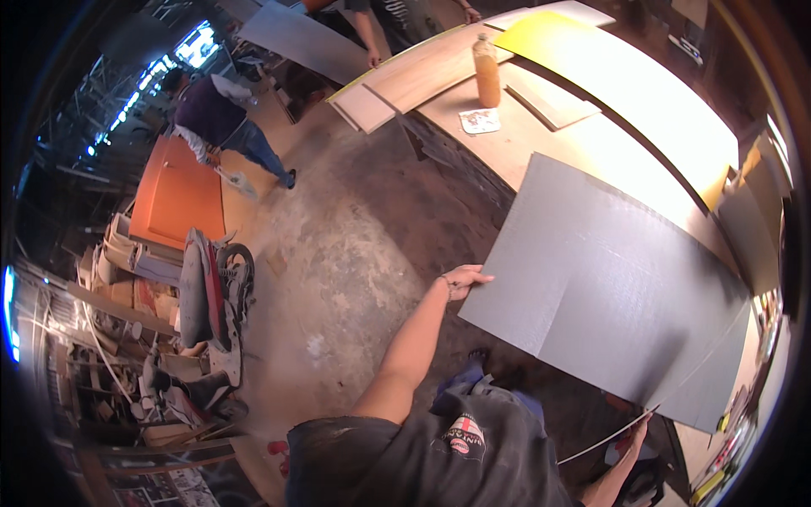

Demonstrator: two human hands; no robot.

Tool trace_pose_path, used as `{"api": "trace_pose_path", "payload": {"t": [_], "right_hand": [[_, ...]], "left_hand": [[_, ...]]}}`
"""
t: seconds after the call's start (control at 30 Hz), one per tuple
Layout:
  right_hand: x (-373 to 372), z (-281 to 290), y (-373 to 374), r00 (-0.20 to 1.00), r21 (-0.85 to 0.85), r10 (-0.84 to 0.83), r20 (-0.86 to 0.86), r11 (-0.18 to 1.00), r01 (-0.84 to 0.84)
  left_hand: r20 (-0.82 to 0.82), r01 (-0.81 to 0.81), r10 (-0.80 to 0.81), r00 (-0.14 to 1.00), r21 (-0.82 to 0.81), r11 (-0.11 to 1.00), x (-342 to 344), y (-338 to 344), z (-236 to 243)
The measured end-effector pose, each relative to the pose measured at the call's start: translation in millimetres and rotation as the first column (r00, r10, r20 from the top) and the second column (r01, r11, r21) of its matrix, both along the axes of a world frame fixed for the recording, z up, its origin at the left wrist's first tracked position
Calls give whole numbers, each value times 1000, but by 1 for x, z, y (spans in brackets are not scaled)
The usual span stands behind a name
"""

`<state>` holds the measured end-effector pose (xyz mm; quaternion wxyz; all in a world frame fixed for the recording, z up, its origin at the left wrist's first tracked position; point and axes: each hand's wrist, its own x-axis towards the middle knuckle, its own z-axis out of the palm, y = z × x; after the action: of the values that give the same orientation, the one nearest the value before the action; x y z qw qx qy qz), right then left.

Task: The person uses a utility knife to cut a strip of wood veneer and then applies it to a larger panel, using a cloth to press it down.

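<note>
A large flat grey panel lies tilted across the near side of the worktable, jutting over its edge toward me. My left hand is closed on the panel's left edge, fingers partly hidden beneath it. Lower right, my right hand is at the panel's near edge, its fingertips against it and the rest in shadow. A thin pale strip runs past the right fingertips; I cannot tell whether it is held too.
The worktable bears a bottle of orange liquid, a small printed card, wooden boards and a yellow-edged sheet. Left stand a motorcycle and an orange panel. One person walks behind; another is across the table.
</note>
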<state>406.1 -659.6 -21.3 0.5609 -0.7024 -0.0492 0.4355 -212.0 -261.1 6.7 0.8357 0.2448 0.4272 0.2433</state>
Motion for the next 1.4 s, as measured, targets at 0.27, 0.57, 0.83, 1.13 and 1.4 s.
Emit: {"api": "trace_pose_path", "payload": {"t": [0.27,0.57,0.83,1.13,1.4], "right_hand": [[-11,11,34,998,-123,-60,4,991,60],[-15,28,8,983,-211,68,172,977,-31],[-38,67,-12,969,-176,212,127,966,-188],[-9,63,-47,908,77,414,68,905,-419],[27,49,-47,786,-30,608,116,793,-609]], "left_hand": [[-26,-3,5,1000,86,996,33,104,-17],[-265,50,22,964,262,964,18,70,-5],[-439,-170,254,862,223,960,-45,-76,24],[-268,-356,458,848,352,866,-77,-284,49],[-136,-492,589,797,420,763,-68,-450,61]]}}
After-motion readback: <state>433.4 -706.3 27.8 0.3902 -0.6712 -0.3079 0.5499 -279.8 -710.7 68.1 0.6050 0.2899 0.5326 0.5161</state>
